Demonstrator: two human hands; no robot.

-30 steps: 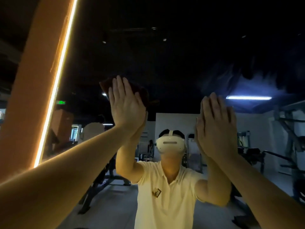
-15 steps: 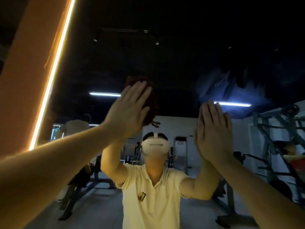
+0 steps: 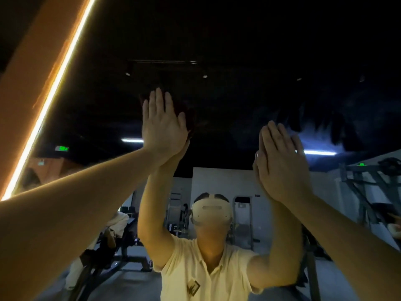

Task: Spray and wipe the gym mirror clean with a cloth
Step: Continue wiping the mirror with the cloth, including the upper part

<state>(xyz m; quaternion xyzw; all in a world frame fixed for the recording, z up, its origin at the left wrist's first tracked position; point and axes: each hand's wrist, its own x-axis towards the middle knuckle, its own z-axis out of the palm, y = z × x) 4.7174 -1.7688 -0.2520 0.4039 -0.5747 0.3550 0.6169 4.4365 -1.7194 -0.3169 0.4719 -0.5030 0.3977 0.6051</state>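
Note:
The gym mirror (image 3: 227, 101) fills the view and shows my own reflection in a pale yellow shirt. My left hand (image 3: 161, 124) lies flat with straight fingers and presses a dark red cloth (image 3: 188, 119) against the glass, above head height. Only the cloth's edge shows past the hand's right side. My right hand (image 3: 280, 164) rests flat on the glass further right and lower, fingers straight, with nothing under it. No spray bottle is in view.
A lit orange strip (image 3: 50, 98) runs along the mirror's left edge beside an orange pillar (image 3: 26, 68). Reflected in the glass are weight benches (image 3: 112, 253), a rack (image 3: 373, 192) at the right and ceiling tube lights (image 3: 319, 152).
My left hand has slid the cloth upward and turned from tilted right to upright. The right hand keeps its place on the glass. The view has tilted a little.

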